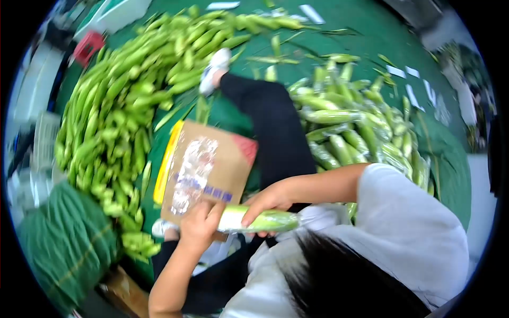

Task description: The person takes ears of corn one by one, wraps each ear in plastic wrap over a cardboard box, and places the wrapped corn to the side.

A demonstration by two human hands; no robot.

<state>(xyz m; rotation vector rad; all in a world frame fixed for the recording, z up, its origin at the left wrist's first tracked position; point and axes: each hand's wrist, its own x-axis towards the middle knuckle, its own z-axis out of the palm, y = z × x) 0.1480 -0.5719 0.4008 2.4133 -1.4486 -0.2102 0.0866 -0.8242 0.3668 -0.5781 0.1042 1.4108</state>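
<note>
Low in the middle of the head view, a pale green vegetable in clear film (281, 221), like a husked corn cob, lies level between my two hands. My left hand (200, 221) is closed round its left end. Across its middle, my right hand (268, 204) grips with the fingers partly under it. Just behind my hands stands a cardboard box (222, 159) with a red corner, blue print, a yellow edge (168, 161) and shiny clear film (195, 172) on its top.
Unwrapped green cobs (116, 100) form a large heap at the left. Wrapped ones (360, 127) are piled at the right. A red stool (88, 47), a green sack (74, 238), white strips (413, 98) and loose leaves lie around. My legs in black trousers (270, 122) flank the box.
</note>
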